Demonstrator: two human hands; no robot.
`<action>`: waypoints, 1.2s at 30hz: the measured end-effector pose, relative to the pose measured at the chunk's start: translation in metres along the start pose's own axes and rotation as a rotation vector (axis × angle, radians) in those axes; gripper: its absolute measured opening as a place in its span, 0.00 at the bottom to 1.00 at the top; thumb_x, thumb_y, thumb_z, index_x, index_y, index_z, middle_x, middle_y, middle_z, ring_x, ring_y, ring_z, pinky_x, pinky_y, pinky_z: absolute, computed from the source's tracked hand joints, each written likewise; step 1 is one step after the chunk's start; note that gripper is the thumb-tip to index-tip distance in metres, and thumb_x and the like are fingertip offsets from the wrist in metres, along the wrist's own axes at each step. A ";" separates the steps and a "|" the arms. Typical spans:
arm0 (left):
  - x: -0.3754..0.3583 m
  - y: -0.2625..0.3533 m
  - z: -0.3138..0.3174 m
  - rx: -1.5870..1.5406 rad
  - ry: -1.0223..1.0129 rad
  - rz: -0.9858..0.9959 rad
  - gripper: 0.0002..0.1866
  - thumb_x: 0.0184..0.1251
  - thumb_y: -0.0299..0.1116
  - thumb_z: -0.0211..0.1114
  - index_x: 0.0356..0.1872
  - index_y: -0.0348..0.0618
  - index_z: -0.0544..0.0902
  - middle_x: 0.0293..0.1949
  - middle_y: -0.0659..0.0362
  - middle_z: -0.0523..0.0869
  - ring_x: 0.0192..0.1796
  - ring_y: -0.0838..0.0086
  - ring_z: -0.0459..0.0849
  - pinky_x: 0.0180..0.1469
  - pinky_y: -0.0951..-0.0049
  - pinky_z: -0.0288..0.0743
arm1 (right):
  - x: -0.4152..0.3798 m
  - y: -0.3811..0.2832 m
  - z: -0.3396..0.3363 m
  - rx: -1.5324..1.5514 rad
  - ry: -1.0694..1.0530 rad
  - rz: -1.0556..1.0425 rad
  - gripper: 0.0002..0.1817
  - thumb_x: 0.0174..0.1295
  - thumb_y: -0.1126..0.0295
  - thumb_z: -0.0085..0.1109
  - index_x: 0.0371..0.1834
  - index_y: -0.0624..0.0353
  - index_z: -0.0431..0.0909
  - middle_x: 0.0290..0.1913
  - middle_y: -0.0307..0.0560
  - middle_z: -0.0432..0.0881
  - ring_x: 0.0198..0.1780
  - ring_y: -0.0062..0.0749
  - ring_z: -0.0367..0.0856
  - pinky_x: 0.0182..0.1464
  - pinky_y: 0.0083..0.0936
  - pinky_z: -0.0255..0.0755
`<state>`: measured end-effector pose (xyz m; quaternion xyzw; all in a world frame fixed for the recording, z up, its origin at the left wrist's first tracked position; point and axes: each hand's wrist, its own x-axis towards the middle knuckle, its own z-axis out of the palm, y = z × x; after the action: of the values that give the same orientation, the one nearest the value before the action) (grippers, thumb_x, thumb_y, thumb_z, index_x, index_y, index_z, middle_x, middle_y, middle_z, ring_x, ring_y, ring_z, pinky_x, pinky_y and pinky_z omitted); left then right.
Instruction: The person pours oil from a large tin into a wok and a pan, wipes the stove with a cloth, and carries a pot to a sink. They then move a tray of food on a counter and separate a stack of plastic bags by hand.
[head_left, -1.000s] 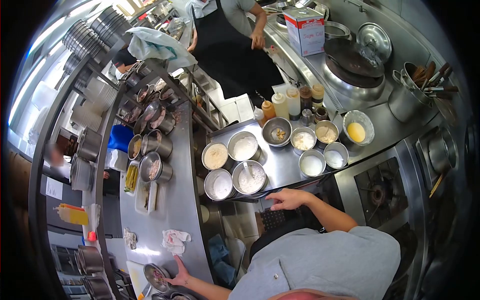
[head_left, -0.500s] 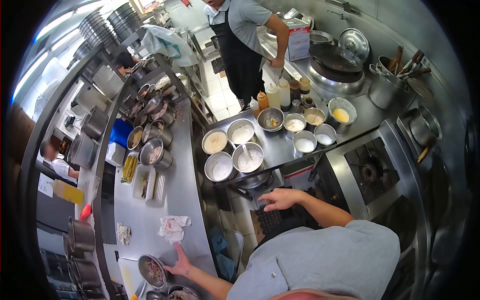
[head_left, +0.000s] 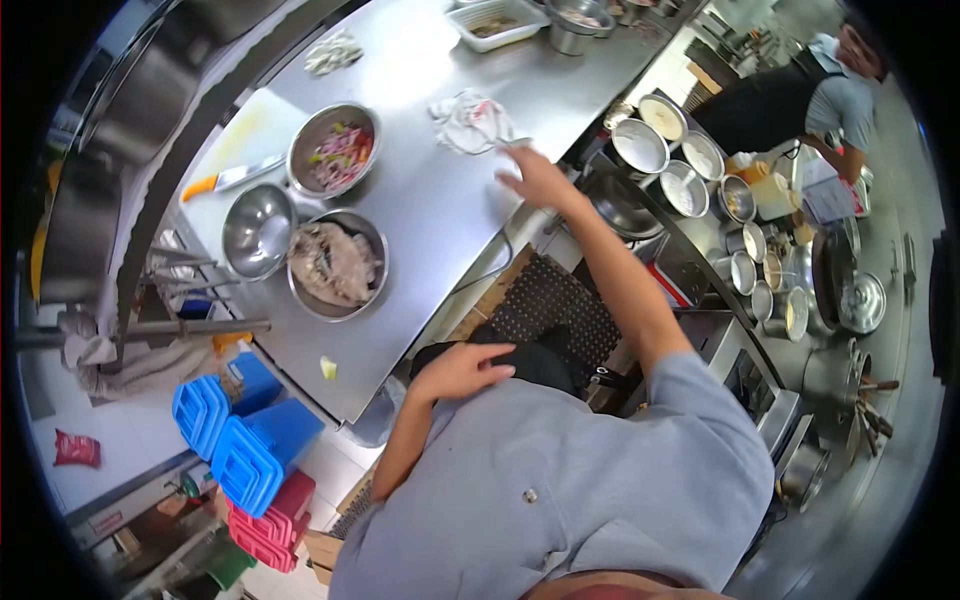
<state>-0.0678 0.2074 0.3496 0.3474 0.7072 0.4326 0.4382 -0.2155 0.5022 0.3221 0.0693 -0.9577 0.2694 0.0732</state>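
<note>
White cloth (head_left: pixel 472 122) on the steel table (head_left: pixel 440 240), right hand (head_left: pixel 537 182) close by.
Right arm (head_left: pixel 625 270) stretched far, thumb parted from loosely extended fingers — whether they touch the cloth, I cannot tell; left arm (head_left: pixel 402 450) bent, left hand (head_left: pixel 455 373) near the grey shirt (head_left: pixel 620 440), fingers uncurled.

The right hand (head_left: pixel 540 182) is by the counter (head_left: pixel 440 235) edge, beside a crumpled cloth (head_left: pixel 470 122); the left hand (head_left: pixel 462 372) is before the torso. Three steel bowls (head_left: pixel 258 230) cluster near an orange-handled knife (head_left: pixel 236 176).
</note>
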 end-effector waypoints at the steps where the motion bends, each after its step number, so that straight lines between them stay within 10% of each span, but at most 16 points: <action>1: -0.023 0.000 -0.002 -0.030 -0.007 -0.122 0.24 0.62 0.44 0.62 0.56 0.44 0.75 0.26 0.57 0.83 0.26 0.78 0.78 0.31 0.76 0.72 | 0.033 -0.001 0.010 -0.085 0.008 0.083 0.30 0.57 0.57 0.56 0.62 0.58 0.63 0.58 0.64 0.68 0.59 0.53 0.68 0.58 0.41 0.65; 6: -0.115 -0.013 0.007 -0.252 0.205 -0.380 0.21 0.64 0.38 0.60 0.58 0.43 0.74 0.26 0.59 0.83 0.30 0.82 0.78 0.34 0.81 0.71 | 0.150 0.060 0.084 -0.403 -0.024 0.072 0.31 0.62 0.50 0.44 0.67 0.49 0.58 0.68 0.59 0.56 0.68 0.57 0.54 0.69 0.43 0.47; 10: -0.169 -0.040 0.020 -0.555 0.472 -0.399 0.19 0.67 0.36 0.56 0.57 0.41 0.75 0.26 0.59 0.83 0.30 0.79 0.80 0.34 0.81 0.72 | 0.080 0.027 0.114 -0.435 0.152 0.054 0.27 0.61 0.57 0.48 0.65 0.47 0.62 0.67 0.53 0.60 0.65 0.54 0.59 0.66 0.46 0.52; 15: -0.202 -0.053 0.008 -0.602 0.578 -0.399 0.16 0.70 0.35 0.51 0.52 0.36 0.77 0.25 0.58 0.82 0.27 0.79 0.79 0.34 0.79 0.73 | -0.065 -0.131 0.159 -0.422 0.245 -0.171 0.23 0.57 0.71 0.49 0.58 0.58 0.69 0.57 0.62 0.69 0.59 0.54 0.67 0.60 0.45 0.61; 20: -0.218 -0.050 0.010 -0.500 0.547 -0.321 0.16 0.69 0.35 0.54 0.51 0.36 0.78 0.25 0.60 0.82 0.27 0.80 0.78 0.32 0.80 0.72 | -0.156 -0.277 0.246 -0.101 0.091 -0.119 0.30 0.54 0.74 0.43 0.65 0.67 0.56 0.59 0.66 0.65 0.65 0.55 0.60 0.69 0.43 0.48; 21: -0.223 -0.040 0.013 -0.507 0.543 -0.340 0.15 0.69 0.34 0.53 0.50 0.36 0.78 0.23 0.60 0.82 0.26 0.79 0.78 0.32 0.80 0.72 | -0.149 -0.323 0.229 -0.031 -0.216 0.052 0.27 0.55 0.74 0.42 0.62 0.66 0.59 0.58 0.64 0.67 0.62 0.52 0.65 0.66 0.41 0.56; 22: -0.227 -0.048 0.012 -0.318 0.507 -0.193 0.15 0.69 0.34 0.52 0.49 0.34 0.78 0.22 0.59 0.81 0.25 0.78 0.79 0.32 0.79 0.73 | -0.146 -0.332 0.285 0.129 0.292 -0.248 0.22 0.56 0.74 0.42 0.57 0.68 0.64 0.54 0.62 0.70 0.55 0.50 0.72 0.56 0.38 0.67; 23: -0.227 -0.047 0.015 -0.291 0.506 -0.160 0.14 0.69 0.34 0.52 0.46 0.33 0.79 0.21 0.58 0.81 0.25 0.78 0.78 0.32 0.78 0.73 | -0.132 -0.350 0.314 -0.089 0.079 -0.345 0.19 0.56 0.70 0.45 0.51 0.64 0.70 0.51 0.56 0.73 0.50 0.48 0.74 0.49 0.38 0.71; 24: -0.233 -0.048 0.014 -0.279 0.535 -0.149 0.14 0.69 0.34 0.52 0.43 0.32 0.79 0.20 0.58 0.80 0.24 0.78 0.78 0.32 0.78 0.73 | -0.120 -0.375 0.243 0.361 -0.505 -0.184 0.16 0.54 0.67 0.48 0.46 0.57 0.74 0.50 0.52 0.74 0.50 0.47 0.73 0.50 0.39 0.70; 27: -0.252 -0.080 -0.016 -0.272 0.473 -0.171 0.30 0.50 0.46 0.70 0.55 0.48 0.74 0.41 0.60 0.83 0.36 0.65 0.80 0.34 0.59 0.74 | -0.106 -0.393 0.240 0.440 -0.188 -0.462 0.14 0.52 0.64 0.50 0.42 0.50 0.77 0.51 0.48 0.74 0.51 0.47 0.73 0.50 0.38 0.70; 30: -0.271 -0.033 -0.007 -0.365 0.602 0.083 0.13 0.69 0.34 0.52 0.36 0.32 0.78 0.19 0.57 0.80 0.24 0.77 0.79 0.32 0.78 0.73 | -0.135 -0.385 0.233 0.129 -0.040 -0.356 0.16 0.54 0.59 0.48 0.44 0.48 0.78 0.54 0.48 0.72 0.56 0.50 0.69 0.53 0.38 0.69; 36: -0.241 0.008 0.020 -0.265 0.576 0.276 0.11 0.69 0.32 0.54 0.34 0.33 0.77 0.21 0.59 0.80 0.24 0.80 0.75 0.31 0.79 0.70 | -0.174 -0.360 0.216 -0.113 0.134 0.004 0.24 0.50 0.60 0.58 0.53 0.49 0.73 0.64 0.57 0.65 0.65 0.54 0.61 0.63 0.51 0.56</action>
<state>0.0419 0.0068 0.4294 0.2437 0.6858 0.6563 0.1990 -0.0058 0.1006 0.2910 0.0449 -0.9645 0.2191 0.1402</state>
